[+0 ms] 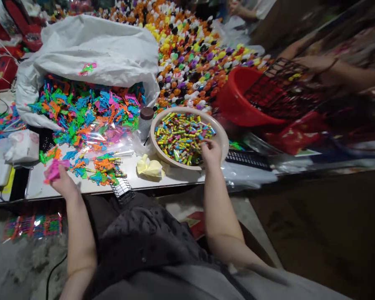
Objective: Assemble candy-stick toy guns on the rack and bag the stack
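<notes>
My left hand (64, 181) is closed around pink plastic toy pieces (53, 170), apparently small toy guns, above the left part of the white table. My right hand (211, 153) reaches over the right rim of a beige basin (224, 141). Its fingers are drawn together at the edge of a heap of small striped, multicoloured sticks (183, 137); what they pinch is too small to make out. Between my hands lie orange, blue and green toy guns (101, 171), some with striped sticks among them.
A large white sack (90, 46) spills colourful toy guns. Beside the basin are a brown-lidded jar (146, 121) and crumpled yellow paper (150, 166). Small coloured figures (187, 62) pile up behind. At right, another person's arms reach over a red tub (234, 98) with a black crate (278, 89).
</notes>
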`<state>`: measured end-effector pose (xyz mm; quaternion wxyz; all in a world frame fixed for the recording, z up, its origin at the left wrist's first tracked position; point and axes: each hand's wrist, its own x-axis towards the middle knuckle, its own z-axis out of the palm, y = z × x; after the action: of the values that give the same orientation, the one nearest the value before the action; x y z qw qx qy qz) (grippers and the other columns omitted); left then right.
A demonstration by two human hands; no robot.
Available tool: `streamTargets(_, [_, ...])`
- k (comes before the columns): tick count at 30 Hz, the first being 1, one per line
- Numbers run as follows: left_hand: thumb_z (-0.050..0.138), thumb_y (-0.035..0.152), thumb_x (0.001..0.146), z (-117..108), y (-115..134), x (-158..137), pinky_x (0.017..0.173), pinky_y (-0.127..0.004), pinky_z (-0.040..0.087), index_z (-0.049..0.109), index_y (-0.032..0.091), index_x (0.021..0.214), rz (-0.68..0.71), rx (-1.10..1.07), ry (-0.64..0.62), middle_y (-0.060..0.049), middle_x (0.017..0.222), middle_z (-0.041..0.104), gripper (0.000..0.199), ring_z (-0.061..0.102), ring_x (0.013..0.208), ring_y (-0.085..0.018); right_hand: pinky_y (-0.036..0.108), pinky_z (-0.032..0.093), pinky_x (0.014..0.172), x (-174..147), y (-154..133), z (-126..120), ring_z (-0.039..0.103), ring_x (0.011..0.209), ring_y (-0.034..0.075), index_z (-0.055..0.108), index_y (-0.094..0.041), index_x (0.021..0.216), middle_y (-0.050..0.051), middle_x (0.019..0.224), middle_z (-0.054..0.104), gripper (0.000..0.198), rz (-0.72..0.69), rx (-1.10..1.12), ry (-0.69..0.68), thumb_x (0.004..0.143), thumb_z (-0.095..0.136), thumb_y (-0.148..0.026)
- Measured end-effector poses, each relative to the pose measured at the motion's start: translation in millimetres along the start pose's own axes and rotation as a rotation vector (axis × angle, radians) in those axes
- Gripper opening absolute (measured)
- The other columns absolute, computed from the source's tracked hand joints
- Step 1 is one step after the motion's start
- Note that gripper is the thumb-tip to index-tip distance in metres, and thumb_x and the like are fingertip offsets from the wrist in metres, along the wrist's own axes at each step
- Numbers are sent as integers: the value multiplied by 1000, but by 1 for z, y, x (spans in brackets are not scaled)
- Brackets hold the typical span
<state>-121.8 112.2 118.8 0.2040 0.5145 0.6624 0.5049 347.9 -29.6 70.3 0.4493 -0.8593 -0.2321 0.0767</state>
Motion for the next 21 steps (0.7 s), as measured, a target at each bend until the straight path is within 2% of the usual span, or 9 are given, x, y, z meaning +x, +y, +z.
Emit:
streamTargets(1, [34, 32, 88, -3, 6, -31, 97, -36, 43, 27, 16, 119, -41, -139, 46, -15, 124, 45, 37, 49, 116, -22, 33, 45, 71, -5, -4, -1, 53, 71, 17, 59, -5, 105, 10, 82, 60, 48, 31, 117, 9, 73, 46, -39])
streamTargets(3, [52, 35, 78, -9, 15, -93, 94, -32, 44, 41, 18, 101, -119, -353, -106, -7, 103, 55, 30, 57, 101, -18, 31, 45, 68, -28, -15, 1, 51, 67, 14, 56, -8, 110, 5, 75, 57, 50, 12, 316, -71, 72, 46, -39])
streamTargets(4, [59, 35, 73, -12, 18, -121, 90, -29, 46, 43, 19, 95, -185, -427, -190, -4, 95, 56, 31, 59, 94, -16, 30, 45, 67, -47, -22, 4, 51, 64, 13, 57, -11, 109, 2, 71, 55, 49, -11, 395, -173, 71, 47, -40])
streamTargets(6, [66, 35, 68, -20, 19, -166, 83, -27, 48, 47, 20, 89, -319, -544, -332, -1, 86, 58, 33, 60, 82, -13, 29, 45, 65, -97, -37, 12, 51, 62, 13, 61, -16, 102, 0, 66, 55, 42, -70, 490, -490, 69, 53, -42])
streamTargets(8, [69, 36, 67, -28, 17, -197, 77, -25, 48, 51, 19, 86, -409, -624, -413, -1, 81, 59, 31, 60, 76, -12, 27, 44, 63, -152, -50, 18, 51, 61, 12, 65, -19, 92, 0, 68, 58, 34, -88, 491, -802, 69, 60, -42])
streamTargets(9, [69, 36, 67, -32, 14, -207, 76, -25, 48, 52, 18, 84, -437, -653, -428, -1, 80, 59, 30, 59, 75, -12, 27, 44, 63, -178, -55, 20, 51, 62, 12, 66, -19, 92, 0, 70, 60, 33, -102, 474, -955, 69, 62, -43])
streamTargets(11, [70, 35, 68, -40, 9, -220, 76, -24, 47, 54, 18, 83, -485, -694, -412, 0, 79, 60, 28, 59, 75, -11, 26, 44, 63, -222, -64, 22, 52, 63, 12, 68, -20, 90, 1, 75, 63, 31, -101, 447, -1127, 71, 64, -45])
streamTargets(15, [74, 33, 63, -52, 3, -230, 79, -26, 47, 54, 17, 85, -575, -725, -329, -1, 81, 63, 34, 60, 77, -12, 27, 46, 65, -268, -74, 29, 54, 64, 13, 68, -21, 85, 1, 75, 65, 32, -57, 480, -1222, 72, 62, -49])
streamTargets(21, [72, 34, 64, -64, 0, -234, 76, -26, 48, 55, 16, 85, -562, -713, -296, -1, 80, 64, 33, 60, 75, -13, 28, 47, 65, -284, -77, 31, 56, 67, 15, 69, -21, 85, 2, 77, 67, 31, -102, 475, -1196, 72, 62, -49])
